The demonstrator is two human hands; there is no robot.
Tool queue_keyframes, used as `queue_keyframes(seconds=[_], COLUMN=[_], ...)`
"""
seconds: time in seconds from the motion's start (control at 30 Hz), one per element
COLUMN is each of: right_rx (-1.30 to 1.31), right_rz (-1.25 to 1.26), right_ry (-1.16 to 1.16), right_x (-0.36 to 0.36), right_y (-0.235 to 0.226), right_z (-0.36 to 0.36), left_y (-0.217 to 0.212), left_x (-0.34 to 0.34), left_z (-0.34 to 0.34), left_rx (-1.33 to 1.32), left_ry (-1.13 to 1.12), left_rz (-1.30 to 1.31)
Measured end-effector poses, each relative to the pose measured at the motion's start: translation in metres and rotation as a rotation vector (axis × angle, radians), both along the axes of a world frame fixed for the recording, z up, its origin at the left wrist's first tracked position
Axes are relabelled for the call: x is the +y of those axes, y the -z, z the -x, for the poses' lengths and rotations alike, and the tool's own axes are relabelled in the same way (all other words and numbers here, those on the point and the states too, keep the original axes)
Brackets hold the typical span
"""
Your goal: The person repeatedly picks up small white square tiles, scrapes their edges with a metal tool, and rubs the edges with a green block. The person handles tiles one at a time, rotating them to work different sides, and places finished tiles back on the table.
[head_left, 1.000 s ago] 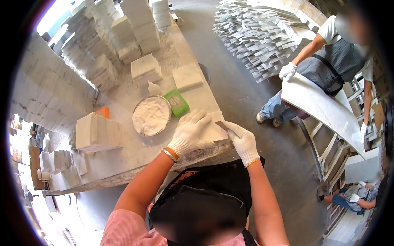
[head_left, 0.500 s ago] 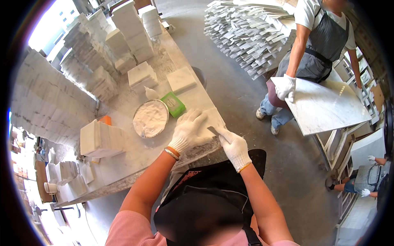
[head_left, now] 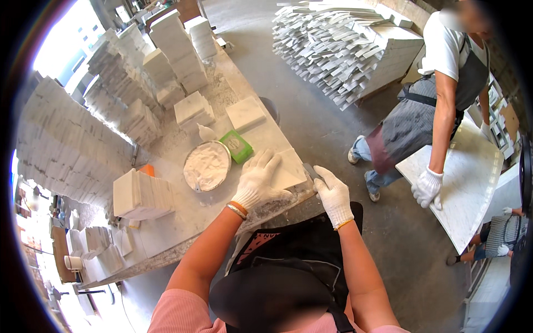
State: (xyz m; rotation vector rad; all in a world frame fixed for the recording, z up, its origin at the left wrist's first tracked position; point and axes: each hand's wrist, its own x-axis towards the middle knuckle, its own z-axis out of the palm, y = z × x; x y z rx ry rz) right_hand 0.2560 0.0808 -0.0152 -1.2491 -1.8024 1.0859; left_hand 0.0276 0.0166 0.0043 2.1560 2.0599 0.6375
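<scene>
My left hand, in a white knit glove, lies flat with fingers spread on a pale marble tile near the table's right corner. In my gloved right hand is a small scraper, its flat dark blade up against the tile's right edge. The scraper's grip is hidden by the glove. Just beyond my left hand stand a green box and a round bowl heaped with white paste. A thin tool leans in the paste at the bowl's near side.
Tall stacks of marble tiles line the table's left side. A shorter tile stack stands nearer, an orange object behind it. Across the aisle, a co-worker grips a large marble slab. A pile of stone strips lies beyond.
My right hand has moved slightly right and down with the scraper, now at the tile's outer edge. My left hand stays on the tile. The co-worker and slab have shifted right.
</scene>
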Motion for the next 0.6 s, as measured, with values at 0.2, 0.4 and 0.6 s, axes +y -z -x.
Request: queue_keyframes(seconds=[0.2, 0.4, 0.6], right_rx=[-0.421, -0.420, -0.574], right_rz=[-0.478, -0.574, -0.606], right_ry=[-0.028, 0.001, -0.008], right_x=[-0.021, -0.024, -0.023], right_y=[-0.009, -0.024, -0.028], right_z=[-0.012, -0.022, -0.004], left_y=[-0.007, -0.009, 0.000], left_x=[-0.003, -0.006, -0.002], left_z=[-0.004, 0.000, -0.003], left_rx=[-0.049, -0.047, 0.016], left_ry=[-0.044, -0.050, -0.036], left_rz=[0.024, 0.020, 0.017])
